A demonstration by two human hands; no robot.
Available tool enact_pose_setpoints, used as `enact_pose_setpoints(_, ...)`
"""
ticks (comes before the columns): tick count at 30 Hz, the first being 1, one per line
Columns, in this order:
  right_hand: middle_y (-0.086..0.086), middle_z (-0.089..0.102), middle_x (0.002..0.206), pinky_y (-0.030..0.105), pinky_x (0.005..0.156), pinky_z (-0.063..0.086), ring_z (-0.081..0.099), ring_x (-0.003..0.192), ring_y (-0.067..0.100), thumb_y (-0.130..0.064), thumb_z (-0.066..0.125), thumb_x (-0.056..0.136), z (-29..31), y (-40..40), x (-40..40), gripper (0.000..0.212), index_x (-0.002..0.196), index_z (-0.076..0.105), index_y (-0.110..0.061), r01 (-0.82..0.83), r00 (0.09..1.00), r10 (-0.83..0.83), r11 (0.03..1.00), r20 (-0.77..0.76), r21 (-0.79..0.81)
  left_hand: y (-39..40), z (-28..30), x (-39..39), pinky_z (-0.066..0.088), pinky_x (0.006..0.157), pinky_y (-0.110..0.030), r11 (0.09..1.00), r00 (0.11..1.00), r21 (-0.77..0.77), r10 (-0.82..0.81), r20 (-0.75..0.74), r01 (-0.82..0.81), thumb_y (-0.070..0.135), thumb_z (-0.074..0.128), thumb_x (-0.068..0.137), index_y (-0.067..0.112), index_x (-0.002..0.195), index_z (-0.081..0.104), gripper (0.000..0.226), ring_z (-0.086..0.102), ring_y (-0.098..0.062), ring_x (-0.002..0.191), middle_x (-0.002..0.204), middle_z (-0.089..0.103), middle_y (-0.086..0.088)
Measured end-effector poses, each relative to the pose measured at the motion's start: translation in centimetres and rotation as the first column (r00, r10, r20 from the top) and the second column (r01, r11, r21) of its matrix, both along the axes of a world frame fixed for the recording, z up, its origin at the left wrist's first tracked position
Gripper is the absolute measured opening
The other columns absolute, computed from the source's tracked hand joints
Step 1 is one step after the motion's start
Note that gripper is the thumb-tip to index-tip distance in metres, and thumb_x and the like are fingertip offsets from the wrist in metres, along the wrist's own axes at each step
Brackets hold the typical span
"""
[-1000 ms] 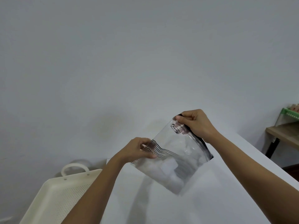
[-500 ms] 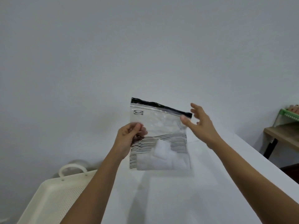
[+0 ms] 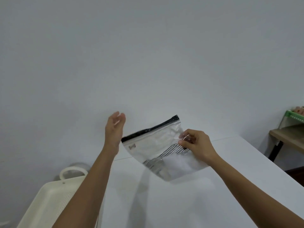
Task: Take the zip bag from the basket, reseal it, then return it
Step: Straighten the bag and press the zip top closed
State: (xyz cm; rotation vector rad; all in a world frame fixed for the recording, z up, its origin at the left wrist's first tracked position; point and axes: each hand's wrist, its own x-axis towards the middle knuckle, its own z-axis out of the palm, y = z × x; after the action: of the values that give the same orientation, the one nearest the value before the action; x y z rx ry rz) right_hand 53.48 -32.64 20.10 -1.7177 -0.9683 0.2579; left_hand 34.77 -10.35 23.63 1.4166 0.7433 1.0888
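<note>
Zip bag (image 3: 158, 145) hangs in the air above the white worktop (image 3: 213, 195), tilted, its black seal strip running from about eight o'clock up to two o'clock. The right hand (image 3: 195, 143) pinches its right edge just below the strip, the grip clamped on the clear film. The left hand (image 3: 115, 129) is spread and empty, just beside the strip's lower end; I cannot tell whether it touches it. The cream basket (image 3: 49, 198) sits at seven o'clock of the bag, well apart. Held by one edge only, the slack film could fold or swing, so a press along the strip might miss and leave a gap unsealed.
</note>
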Motion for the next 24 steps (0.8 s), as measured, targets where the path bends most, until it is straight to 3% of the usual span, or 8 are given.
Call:
enact_pose_setpoints(3,-0.005,0.06,0.058,0.012,0.058,0.044,0.049,0.05,0.001,-0.014,0.083,0.073,-0.1,0.3,-0.8,0.026,0.071,0.067,-0.035,-0.045,0.989,0.057,0.995,0.135,-0.089,-0.8,2.7,0.7,0.042,0.088,-0.013,0.945,0.966,0.262,-0.14,-0.217,0.196,0.04,0.064,0.091,0.027,0.122,0.063,0.034,0.06,0.016,0.094,0.109,0.066,0.02)
enact_pose_setpoints(6,-0.001,0.065,0.062,0.017,0.059,0.044,0.051,0.053,0.004,-0.017,0.083,0.072,-0.3,0.8,-1.7,0.027,0.072,0.066,-0.037,-0.094,0.979,0.114,0.988,0.168,-0.122,-2.8,3.4,2.3,0.042,0.086,-0.012,0.786,0.756,0.258,-0.36,-0.547,0.561,0.043,0.067,0.088,0.027,0.125,0.064,0.04,0.061,0.011,0.104,0.115,0.068,0.016)
enact_pose_setpoints(8,0.0,0.068,0.065,0.02,0.061,0.048,0.055,0.055,0.005,-0.018,0.083,0.072,-0.3,0.8,-2.1,0.023,0.074,0.068,-0.036,-0.119,0.975,0.141,0.984,0.173,-0.132,-3.5,3.1,3.2,0.044,0.089,-0.015,0.716,0.648,0.228,-0.389,-0.655,0.66,0.043,0.069,0.085,0.026,0.12,0.068,0.039,0.062,-0.001,0.111,0.117,0.07,0.012)
enact_pose_setpoints(12,-0.004,0.067,0.062,0.022,0.06,0.05,0.056,0.054,0.006,-0.018,0.084,0.071,-0.7,0.6,-2.4,0.017,0.079,0.072,-0.027,-0.13,0.977,0.153,0.98,0.149,-0.149,-3.4,2.7,3.4,0.046,0.076,-0.037,0.659,0.599,0.189,-0.477,-0.643,0.728,0.028,0.073,0.086,0.004,0.093,0.073,0.025,0.059,-0.021,0.077,0.082,0.067,-0.01)
enact_pose_setpoints(16,-0.002,0.072,0.064,0.019,0.059,0.052,0.062,0.056,0.004,-0.017,0.085,0.07,-1.5,0.1,-2.2,0.013,0.077,0.074,-0.017,-0.132,0.987,0.144,0.98,0.071,-0.148,-2.9,3.4,3.3,0.047,0.076,-0.035,0.71,0.728,0.301,-0.423,-0.54,0.636,0.019,0.074,0.085,0.002,0.079,0.071,0.019,0.06,-0.022,0.076,0.081,0.07,-0.025)
enact_pose_setpoints(18,0.003,0.074,0.069,0.02,0.06,0.053,0.065,0.06,0.006,-0.019,0.085,0.071,-2.1,-0.1,-2.0,0.012,0.076,0.076,-0.014,-0.135,0.991,0.137,0.982,0.003,-0.133,-2.1,4.4,3.2,0.05,0.077,-0.034,0.743,0.802,0.366,-0.375,-0.465,0.56,0.02,0.075,0.084,0.011,0.072,0.072,0.015,0.064,-0.02,0.073,0.078,0.072,-0.024)
enact_pose_setpoints(21,0.0,0.076,0.073,0.021,0.063,0.052,0.066,0.067,0.008,-0.022,0.085,0.07,-2.4,0.0,-1.6,0.011,0.077,0.077,-0.021,-0.135,0.991,0.136,0.979,0.0,-0.152,-1.5,5.3,3.4,0.052,0.074,-0.029,0.735,0.813,0.391,-0.378,-0.442,0.554,0.02,0.076,0.083,0.022,0.069,0.073,0.014,0.066,-0.014,0.068,0.071,0.072,-0.016)
enact_pose_setpoints(24,-0.006,0.076,0.074,0.014,0.064,0.054,0.07,0.069,0.004,-0.03,0.088,0.065,-1.4,0.6,-1.7,0.027,0.088,0.075,-0.026,-0.165,0.986,0.163,0.982,-0.023,-0.097,-2.7,5.3,4.5,0.055,0.07,-0.026,0.694,0.768,0.362,-0.452,-0.453,0.623,0.016,0.076,0.083,0.009,0.077,0.074,0.01,0.065,-0.014,0.065,0.068,0.068,-0.005)
